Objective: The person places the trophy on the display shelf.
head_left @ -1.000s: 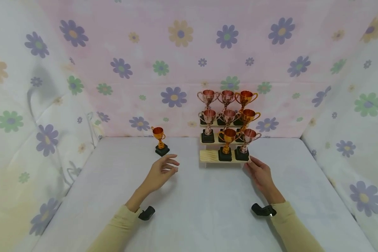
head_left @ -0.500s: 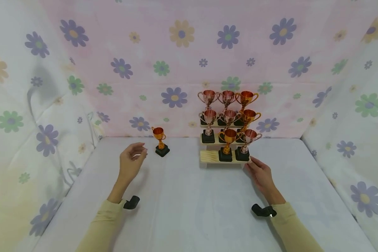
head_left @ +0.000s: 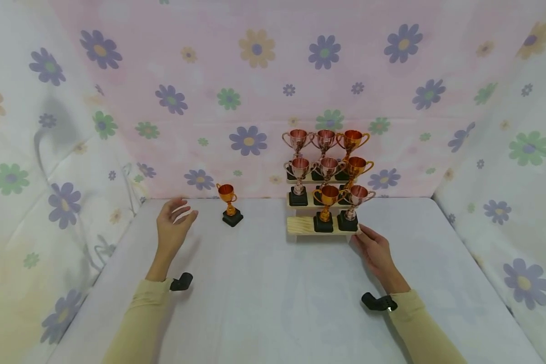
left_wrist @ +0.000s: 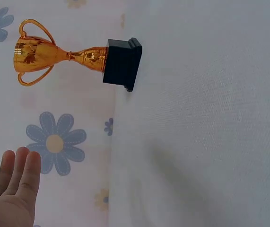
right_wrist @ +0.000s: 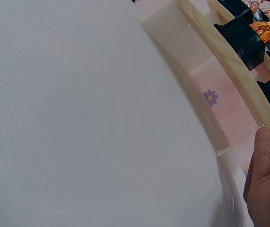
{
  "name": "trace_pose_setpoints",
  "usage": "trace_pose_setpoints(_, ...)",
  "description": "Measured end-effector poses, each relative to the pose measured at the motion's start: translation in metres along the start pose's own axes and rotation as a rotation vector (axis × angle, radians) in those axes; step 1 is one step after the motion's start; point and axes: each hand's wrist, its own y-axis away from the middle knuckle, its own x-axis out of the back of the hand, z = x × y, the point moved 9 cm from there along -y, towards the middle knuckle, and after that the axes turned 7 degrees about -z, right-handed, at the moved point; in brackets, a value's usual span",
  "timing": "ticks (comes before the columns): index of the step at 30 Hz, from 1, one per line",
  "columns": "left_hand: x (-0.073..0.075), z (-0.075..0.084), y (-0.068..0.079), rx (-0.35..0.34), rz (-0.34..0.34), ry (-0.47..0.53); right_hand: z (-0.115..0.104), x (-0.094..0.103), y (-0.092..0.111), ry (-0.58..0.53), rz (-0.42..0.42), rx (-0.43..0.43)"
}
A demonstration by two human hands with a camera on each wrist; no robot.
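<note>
To the left, a small gold trophy cup (head_left: 227, 194) with a black base stands alone on the table. My left hand (head_left: 173, 225) is just left of it, apart from it, fingers loosely bent and holding nothing. The left wrist view shows the whole trophy (left_wrist: 88, 57) beyond the hand. On the right is a three-tier wooden display stand (head_left: 300, 225). My right hand (head_left: 376, 251) pinches the right end of its lowest board (right_wrist: 241, 80). That board carries a gold trophy (head_left: 329, 198) and a rose-gold trophy (head_left: 357, 196); its left end is bare wood.
On the stand's upper tiers are more trophies, mostly rose-gold (head_left: 299, 169), with gold ones (head_left: 357, 167) at the right. A flowered cloth wall (head_left: 200, 71) rises behind the white table (head_left: 255, 293) and along both sides.
My left hand has moved leftward and away from me, from in front of the lone trophy to its left side. My right hand has stayed on the stand.
</note>
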Motion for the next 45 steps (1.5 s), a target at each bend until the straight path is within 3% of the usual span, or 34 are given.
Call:
trace_pose_setpoints(5,-0.014,-0.013,-0.005,0.065,-0.112,-0.057,0.001,0.000,-0.001,-0.009,0.005,0.002)
trace_pose_setpoints(11,-0.033,-0.020,-0.010,0.069,-0.196,-0.042,0.000,-0.001,0.000,0.005,0.005,0.001)
trace_pose_setpoints(24,-0.052,-0.022,-0.018,0.036,-0.161,-0.007,0.001,0.001,-0.002,0.025,0.000,0.011)
trace_pose_setpoints(31,-0.066,-0.023,-0.022,0.042,-0.176,0.038,0.001,0.002,-0.002,0.019,0.006,0.009)
trace_pose_setpoints(36,-0.077,-0.013,-0.022,0.069,-0.204,0.065,0.001,0.002,-0.002,0.013,0.008,0.012)
trace_pose_setpoints(45,-0.090,0.006,-0.022,0.099,-0.206,0.010,0.001,0.004,-0.003,0.006,0.005,0.002)
